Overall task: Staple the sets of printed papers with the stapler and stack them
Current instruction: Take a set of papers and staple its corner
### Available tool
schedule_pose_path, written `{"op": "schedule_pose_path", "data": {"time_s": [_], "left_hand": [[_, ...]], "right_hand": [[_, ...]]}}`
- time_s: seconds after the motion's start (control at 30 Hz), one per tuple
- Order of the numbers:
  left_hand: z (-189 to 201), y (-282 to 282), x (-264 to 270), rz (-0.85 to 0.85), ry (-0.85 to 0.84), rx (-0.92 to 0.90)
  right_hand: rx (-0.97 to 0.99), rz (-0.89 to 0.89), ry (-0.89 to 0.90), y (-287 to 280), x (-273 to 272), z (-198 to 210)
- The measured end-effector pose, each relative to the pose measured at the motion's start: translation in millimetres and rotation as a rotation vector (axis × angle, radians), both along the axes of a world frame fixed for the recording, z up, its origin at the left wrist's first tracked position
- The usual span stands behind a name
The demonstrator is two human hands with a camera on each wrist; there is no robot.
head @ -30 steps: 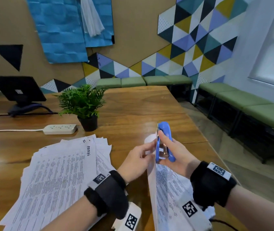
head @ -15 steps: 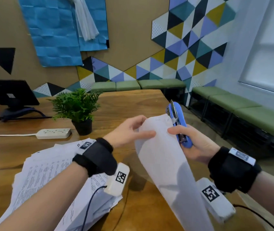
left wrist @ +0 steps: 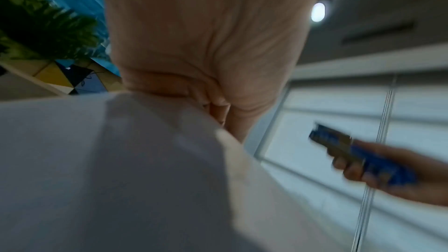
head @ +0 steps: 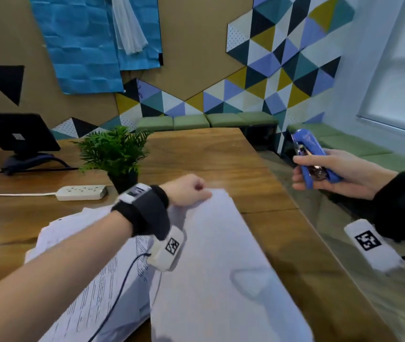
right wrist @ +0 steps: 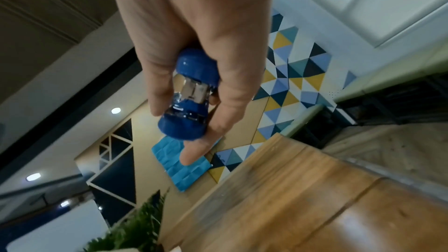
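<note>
Your left hand (head: 188, 191) pinches the white printed paper set (head: 221, 267) above the wooden bench (head: 221, 156); your right hand (head: 337, 171), right of it, grips the blue stapler (head: 311, 156).

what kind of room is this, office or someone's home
Most likely an office meeting or break-out room, not a home. A long wooden table faces a wall of geometric coloured panels, with green cushioned bench seating along the walls, plus a monitor and a power strip on the table.
</note>
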State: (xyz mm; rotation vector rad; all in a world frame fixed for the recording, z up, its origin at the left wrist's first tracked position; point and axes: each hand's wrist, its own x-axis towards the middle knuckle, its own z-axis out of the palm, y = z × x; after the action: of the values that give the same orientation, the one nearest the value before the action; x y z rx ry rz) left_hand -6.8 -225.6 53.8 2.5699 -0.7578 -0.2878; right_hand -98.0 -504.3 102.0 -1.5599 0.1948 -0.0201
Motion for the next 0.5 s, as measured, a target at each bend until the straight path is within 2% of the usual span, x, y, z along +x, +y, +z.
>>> {"op": "schedule_pose_path", "data": {"time_s": [0.13,0.2,0.3,0.37,0.43,0.5], "left_hand": [[-73.0,-14.0,-3.7,0.104,0.080,0.122],[-90.1,-19.8,-12.1,0.162,0.074,0.132],[-99.5,-23.9,-23.6,0.146,-0.060,0.214],[-100.6,-24.6,-31.6,0.083,-0.148,0.264],[-102.8,-23.3,-38.7,0.047,-0.099,0.327],[-107.0,-22.7,-43.8,0.029,-0.049,0.397]], "right_hand": [[-0.159,0.094,0.172,10.7,-3.5,-30.6],[-0.235,0.166,0.247,26.7,-3.1,-56.5],[-0.464,0.207,0.307,53.7,7.5,-103.8],[-0.738,0.187,0.326,69.3,17.5,-129.8],[-0.979,0.182,0.357,84.7,21.9,-141.1],[-1.080,0.210,0.368,95.3,24.8,-147.0]]}}
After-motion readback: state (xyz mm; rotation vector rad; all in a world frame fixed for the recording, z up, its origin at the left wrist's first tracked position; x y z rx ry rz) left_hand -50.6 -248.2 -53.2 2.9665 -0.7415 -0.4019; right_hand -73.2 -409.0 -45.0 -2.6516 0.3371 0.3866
